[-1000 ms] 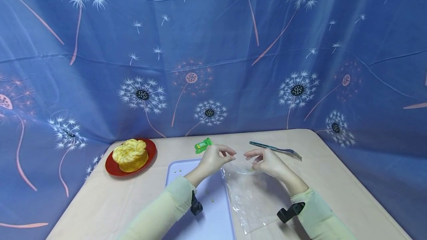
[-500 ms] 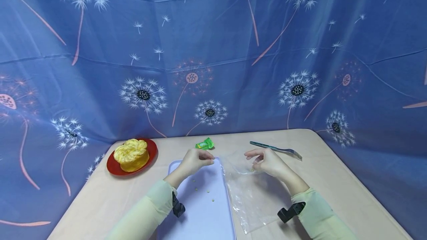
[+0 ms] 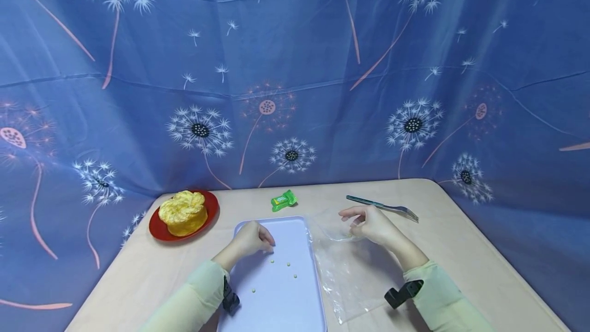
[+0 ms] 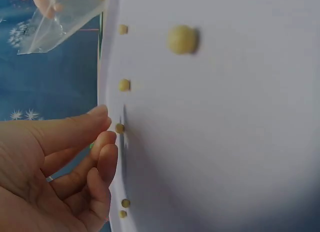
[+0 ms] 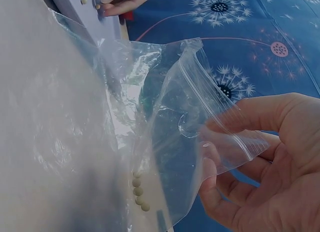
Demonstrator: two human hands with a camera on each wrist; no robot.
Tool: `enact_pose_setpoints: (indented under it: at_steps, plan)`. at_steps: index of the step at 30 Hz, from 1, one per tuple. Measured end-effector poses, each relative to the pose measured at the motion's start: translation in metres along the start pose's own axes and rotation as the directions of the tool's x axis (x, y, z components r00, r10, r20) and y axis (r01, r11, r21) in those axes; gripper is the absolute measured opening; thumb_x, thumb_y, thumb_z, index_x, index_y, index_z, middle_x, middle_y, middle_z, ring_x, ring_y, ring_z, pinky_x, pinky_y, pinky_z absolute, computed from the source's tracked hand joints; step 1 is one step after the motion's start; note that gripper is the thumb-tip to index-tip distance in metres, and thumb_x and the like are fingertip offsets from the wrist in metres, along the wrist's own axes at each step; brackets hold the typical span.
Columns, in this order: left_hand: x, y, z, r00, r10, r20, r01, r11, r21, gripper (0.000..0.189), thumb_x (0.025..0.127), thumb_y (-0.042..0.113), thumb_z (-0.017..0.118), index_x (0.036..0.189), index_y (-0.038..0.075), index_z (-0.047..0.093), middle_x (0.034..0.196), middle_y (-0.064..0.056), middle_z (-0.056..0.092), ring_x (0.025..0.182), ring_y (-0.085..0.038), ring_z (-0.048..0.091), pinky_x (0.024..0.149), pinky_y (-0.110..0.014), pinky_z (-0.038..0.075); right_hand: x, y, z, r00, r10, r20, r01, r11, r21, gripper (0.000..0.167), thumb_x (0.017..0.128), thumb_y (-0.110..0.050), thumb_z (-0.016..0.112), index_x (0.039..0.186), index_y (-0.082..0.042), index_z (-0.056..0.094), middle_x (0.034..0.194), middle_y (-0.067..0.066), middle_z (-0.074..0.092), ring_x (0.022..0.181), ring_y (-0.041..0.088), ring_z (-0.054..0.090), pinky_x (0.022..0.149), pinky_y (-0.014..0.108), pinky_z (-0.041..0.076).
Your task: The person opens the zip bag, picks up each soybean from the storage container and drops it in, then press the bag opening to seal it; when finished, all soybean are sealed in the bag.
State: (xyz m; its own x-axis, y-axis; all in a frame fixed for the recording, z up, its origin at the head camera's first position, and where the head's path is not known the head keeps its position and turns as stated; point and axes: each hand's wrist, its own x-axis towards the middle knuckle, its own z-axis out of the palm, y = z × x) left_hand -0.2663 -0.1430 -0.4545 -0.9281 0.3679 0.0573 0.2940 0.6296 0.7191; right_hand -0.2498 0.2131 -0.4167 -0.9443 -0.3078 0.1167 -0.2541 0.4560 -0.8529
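In the head view, my left hand [image 3: 250,240] is over the lilac tray [image 3: 281,306], fingers bent downward. Several small round yellowish beans [image 3: 295,276] lie scattered on the tray. The left wrist view shows the thumb and fingertips slightly apart, with one bean [image 4: 120,128] just beyond the gap, apparently on the tray. A clear zip bag [image 5: 170,112] has its mouth held by my right hand [image 3: 373,224], thumb and fingers curled at its edge. Several beans [image 5: 138,191] sit in a row inside the bag, whose body lies flat right of the tray.
At the back left, a red plate [image 3: 212,214] bears a yellow cake-like bread [image 3: 183,214]. A green wrapped candy [image 3: 283,200] lies behind the tray. Beyond the right hand is a fork [image 3: 382,205]. A blue dandelion-print curtain [image 3: 322,132] hangs behind the table [image 3: 465,250].
My left hand has moved away from the bag's mouth, leftward and down to the tray. More beans and the whole candy now show. The right hand and bag have stayed in place.
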Motion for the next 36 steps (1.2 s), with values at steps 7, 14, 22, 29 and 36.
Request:
enact_pose_setpoints:
  at_steps: [7,14,22,29,36]
  plan:
    - [-0.002,-0.006,0.005,0.999,-0.022,-0.030,0.024,0.999,0.044,0.015,0.071,-0.006,0.087,0.074,0.005,0.077,0.062,0.004,0.065,0.059,-0.007,0.053,0.056,-0.024,0.045,-0.001,0.000,0.000,1.000,0.008,-0.004,-0.008,1.000,0.006,0.048,0.076,0.011,0.067,0.125,0.006,0.068,0.112,0.019,0.071,0.087,0.023,0.062,0.064,0.029,0.055]
    - [-0.001,-0.002,0.006,1.000,-0.006,-0.021,0.006,0.999,0.033,0.014,0.075,-0.005,0.084,0.074,0.006,0.076,0.066,0.003,0.069,0.060,-0.007,0.054,0.056,-0.025,0.045,-0.001,0.001,0.000,1.000,0.006,-0.011,-0.006,1.000,-0.001,0.048,0.076,0.011,0.067,0.124,0.005,0.069,0.112,0.021,0.070,0.084,0.022,0.061,0.061,0.028,0.053]
    - [0.014,0.024,0.001,0.992,0.076,-0.099,-0.077,0.997,-0.003,0.011,0.084,0.002,0.081,0.078,0.010,0.076,0.072,0.006,0.069,0.066,-0.006,0.060,0.060,-0.026,0.050,-0.001,0.001,0.000,1.000,-0.008,-0.014,0.008,1.000,0.005,0.047,0.077,0.011,0.067,0.124,0.005,0.069,0.110,0.018,0.071,0.083,0.022,0.062,0.060,0.028,0.054]
    - [0.027,0.066,0.001,0.981,0.111,-0.161,-0.121,0.991,-0.054,0.003,0.087,0.009,0.082,0.088,0.008,0.079,0.080,0.007,0.071,0.074,-0.009,0.063,0.068,-0.029,0.053,-0.001,-0.003,-0.001,1.000,0.020,-0.017,-0.019,0.999,0.027,0.050,0.076,0.011,0.066,0.126,0.003,0.069,0.114,0.019,0.070,0.083,0.022,0.062,0.059,0.028,0.054]
    - [0.038,0.099,0.016,0.968,0.164,-0.191,-0.175,0.983,-0.045,0.002,0.087,0.013,0.082,0.089,0.013,0.080,0.082,0.010,0.071,0.074,-0.008,0.057,0.079,-0.037,0.050,-0.001,0.001,-0.002,1.000,-0.009,-0.011,0.009,1.000,0.021,0.049,0.076,0.010,0.067,0.125,0.008,0.067,0.109,0.014,0.071,0.082,0.022,0.063,0.060,0.028,0.054]
